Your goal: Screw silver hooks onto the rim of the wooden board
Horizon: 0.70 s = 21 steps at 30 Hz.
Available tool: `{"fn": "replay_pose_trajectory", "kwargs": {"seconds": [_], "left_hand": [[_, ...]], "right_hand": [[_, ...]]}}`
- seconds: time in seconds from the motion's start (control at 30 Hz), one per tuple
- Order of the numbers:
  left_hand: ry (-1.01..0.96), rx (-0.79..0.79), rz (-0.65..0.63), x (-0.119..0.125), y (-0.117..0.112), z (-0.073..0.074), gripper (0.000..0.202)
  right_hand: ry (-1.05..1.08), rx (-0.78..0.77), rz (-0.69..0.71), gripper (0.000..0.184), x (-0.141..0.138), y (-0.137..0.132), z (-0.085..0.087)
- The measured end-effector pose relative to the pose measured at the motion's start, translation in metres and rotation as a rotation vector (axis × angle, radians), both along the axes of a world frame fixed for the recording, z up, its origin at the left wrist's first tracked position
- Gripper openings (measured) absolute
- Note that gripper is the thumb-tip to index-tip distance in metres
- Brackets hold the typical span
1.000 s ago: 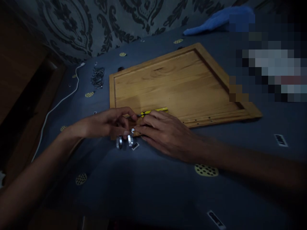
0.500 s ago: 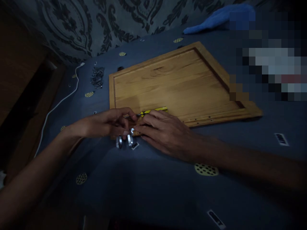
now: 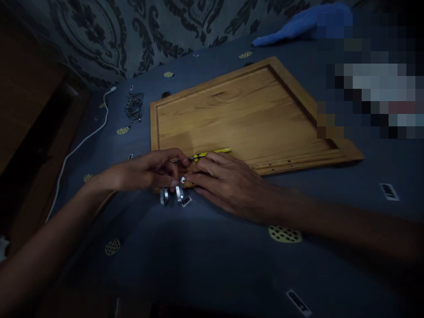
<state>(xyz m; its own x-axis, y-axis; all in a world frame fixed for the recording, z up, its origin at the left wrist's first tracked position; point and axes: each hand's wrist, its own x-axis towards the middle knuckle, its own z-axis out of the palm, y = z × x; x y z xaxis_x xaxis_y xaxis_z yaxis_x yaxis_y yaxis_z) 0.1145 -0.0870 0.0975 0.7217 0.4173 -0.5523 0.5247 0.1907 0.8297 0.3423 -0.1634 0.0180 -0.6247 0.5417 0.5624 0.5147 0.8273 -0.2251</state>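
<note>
A wooden panel (image 3: 238, 119) with a raised frame lies on the patterned blue cloth. At its near left corner, two shiny curved metal hooks (image 3: 179, 194) jut over the edge. My left hand (image 3: 152, 170) bends its fingers and thumb around the upper part of this hardware, closed on it. From the other side my right hand (image 3: 228, 181) rests on the panel edge, its fingers curled together by the same metal; what they pinch is hidden. A yellow-and-black screwdriver (image 3: 213, 154) lies on the panel just behind the right fingers, partly covered by them.
A heap of small dark metal pieces (image 3: 134, 107) lies left of the panel. The white cable (image 3: 81, 137) runs along the left side. A blue cloth (image 3: 301, 24) is bunched at the back right. Several small dark holes dot the panel's near rail.
Both hands stay at the panel's near left corner in almost the same pose. The view has shifted very slightly; no object has visibly moved.
</note>
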Motion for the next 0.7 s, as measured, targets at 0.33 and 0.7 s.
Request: {"fn": "replay_pose_trajectory", "kwargs": {"seconds": [0.33, 0.7], "left_hand": [[0.044, 0.073, 0.017, 0.0019, -0.0014, 0.0003, 0.044], [0.029, 0.1, 0.007, 0.0012, 0.0017, 0.0063, 0.038]], "right_hand": [[0.0, 0.002, 0.005, 0.026, 0.0011, -0.0004, 0.0019], [-0.004, -0.002, 0.002, 0.028, -0.0002, 0.0006, 0.0029]]}}
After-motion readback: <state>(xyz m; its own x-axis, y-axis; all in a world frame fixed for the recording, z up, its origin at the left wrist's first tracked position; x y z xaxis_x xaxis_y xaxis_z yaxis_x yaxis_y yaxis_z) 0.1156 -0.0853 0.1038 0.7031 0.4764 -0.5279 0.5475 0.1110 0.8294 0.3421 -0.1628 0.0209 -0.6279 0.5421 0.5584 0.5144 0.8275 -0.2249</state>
